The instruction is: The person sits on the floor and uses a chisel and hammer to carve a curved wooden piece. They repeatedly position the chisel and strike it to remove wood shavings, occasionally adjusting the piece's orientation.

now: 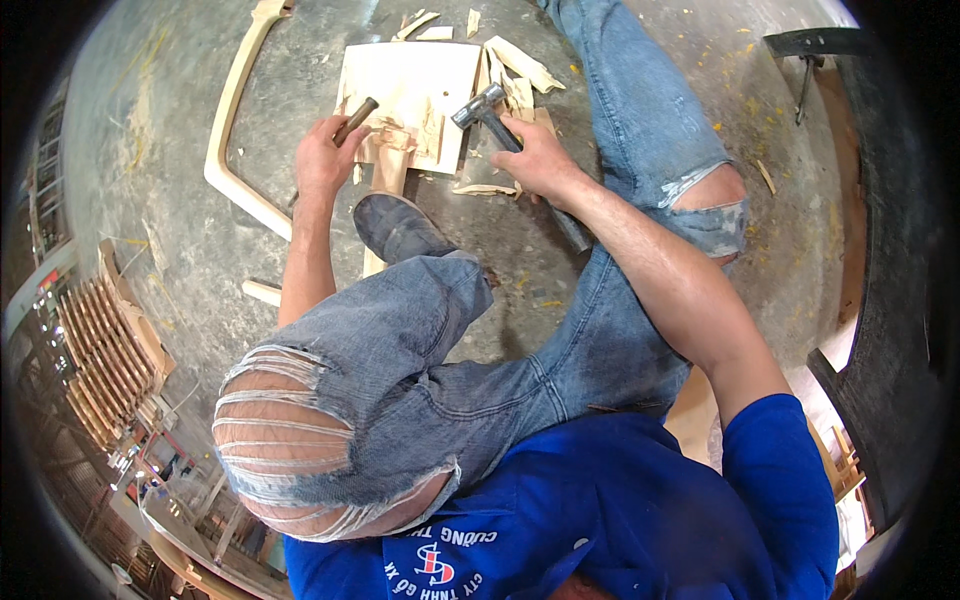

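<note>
My left hand [322, 155] grips a chisel [355, 121] with a dark round handle, its tip set against a narrow wooden piece [390, 160] on the floor. My right hand [535, 160] holds a hammer [480, 105] by its handle, the metal head raised just right of the chisel. A pale square wooden board [415, 85] lies under and behind the narrow piece. My shoe [395, 228] rests on the near end of the narrow piece. Wood chips [520, 70] lie scattered around the board.
A long curved wooden part [230, 120] lies on the concrete floor at the left. Stacked wooden frames [105, 350] stand at the far left. A dark bench edge with a clamp [810, 50] runs along the right. My knees in torn jeans fill the middle.
</note>
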Demonstrator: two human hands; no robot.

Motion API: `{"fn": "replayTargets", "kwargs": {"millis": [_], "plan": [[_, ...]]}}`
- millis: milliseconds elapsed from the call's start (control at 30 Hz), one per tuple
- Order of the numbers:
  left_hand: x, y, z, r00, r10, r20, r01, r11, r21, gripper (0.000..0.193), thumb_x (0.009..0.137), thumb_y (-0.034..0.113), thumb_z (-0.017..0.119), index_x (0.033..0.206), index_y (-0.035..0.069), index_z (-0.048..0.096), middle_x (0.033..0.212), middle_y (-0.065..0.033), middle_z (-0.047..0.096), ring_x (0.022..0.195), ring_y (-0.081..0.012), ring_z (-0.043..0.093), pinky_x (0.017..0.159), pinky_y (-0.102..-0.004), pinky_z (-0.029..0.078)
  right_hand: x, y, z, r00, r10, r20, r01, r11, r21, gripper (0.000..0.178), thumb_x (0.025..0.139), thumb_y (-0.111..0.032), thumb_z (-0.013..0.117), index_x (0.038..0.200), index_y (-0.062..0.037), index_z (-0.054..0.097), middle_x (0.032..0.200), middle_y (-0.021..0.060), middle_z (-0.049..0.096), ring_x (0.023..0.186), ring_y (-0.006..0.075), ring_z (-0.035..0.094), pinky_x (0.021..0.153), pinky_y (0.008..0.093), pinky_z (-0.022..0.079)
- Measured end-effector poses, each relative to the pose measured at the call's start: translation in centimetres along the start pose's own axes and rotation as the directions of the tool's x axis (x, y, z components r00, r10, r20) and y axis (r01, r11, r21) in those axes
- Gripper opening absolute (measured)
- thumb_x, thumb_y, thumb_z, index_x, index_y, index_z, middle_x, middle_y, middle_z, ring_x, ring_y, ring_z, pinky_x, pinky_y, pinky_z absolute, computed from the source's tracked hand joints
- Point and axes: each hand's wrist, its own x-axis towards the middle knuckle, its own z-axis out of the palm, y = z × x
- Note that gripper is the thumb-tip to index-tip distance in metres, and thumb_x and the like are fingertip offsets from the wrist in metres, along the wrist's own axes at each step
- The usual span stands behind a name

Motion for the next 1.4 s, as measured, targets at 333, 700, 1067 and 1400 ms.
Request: {"fn": "replayTargets", "kwargs": {"millis": [333, 700, 1067, 1400], "plan": [[-5.5, 8.6, -0.2, 0.894, 0.339, 0.293, -0.294, 0.937, -0.187, 0.038, 0.094, 0.008, 0.070, 0.130, 0.019, 0.072, 0.119, -0.0098, 0.075, 0.111, -0.0295, 0.072, 0.096, -0.0422, 0.058, 0.5, 0.2, 0.2, 0.981, -0.026, -0.191, 0.037, 0.998, 0.054, 0.062, 0.087, -0.011, 0.064, 0.148, -0.0090, 0.057, 0.091, 0.0149, 0.070, 0.068, 0.0252, 0.067, 0.061, 0.0371, 0.056], [-8.8, 5.5, 3.5, 0.902, 0.333, -0.276, -0.391, 0.900, -0.193, 0.030, 0.092, 0.005, 0.071, 0.122, 0.006, 0.072, 0.117, -0.0131, 0.073, 0.112, -0.0337, 0.068, 0.101, -0.0422, 0.052, 3.2, 3.6, -1.5, 0.921, -0.158, -0.356, 0.122, 0.985, -0.121, 0.073, 0.087, -0.008, 0.063, 0.158, -0.0155, 0.049, 0.084, 0.0092, 0.066, 0.052, 0.0162, 0.058, 0.043, 0.0329, 0.048], [-34.4, -13.6, 6.9, 0.415, -0.829, 0.375, 0.872, 0.480, 0.095, 0.033, 0.090, 0.019, 0.078, 0.117, 0.007, 0.065, 0.109, -0.0100, 0.069, 0.098, -0.0344, 0.068, 0.085, -0.0463, 0.055, 4.0, 4.1, -0.9, 0.929, -0.134, -0.345, 0.066, 0.977, -0.203, 0.072, 0.087, -0.008, 0.063, 0.156, -0.0162, 0.047, 0.098, 0.0124, 0.069, 0.062, 0.0205, 0.064, 0.046, 0.0360, 0.052], [-33.3, -9.4, 2.2, 0.569, -0.778, 0.267, 0.768, 0.619, 0.167, 0.037, 0.089, 0.022, 0.079, 0.120, 0.009, 0.063, 0.107, -0.0087, 0.067, 0.096, -0.0326, 0.068, 0.082, -0.0461, 0.054, 3.9, 4.2, -0.8, 0.929, -0.177, -0.326, 0.112, 0.972, -0.208, 0.070, 0.085, -0.006, 0.063, 0.152, -0.0159, 0.047, 0.100, 0.0158, 0.070, 0.065, 0.0272, 0.068, 0.050, 0.0395, 0.056]]}}
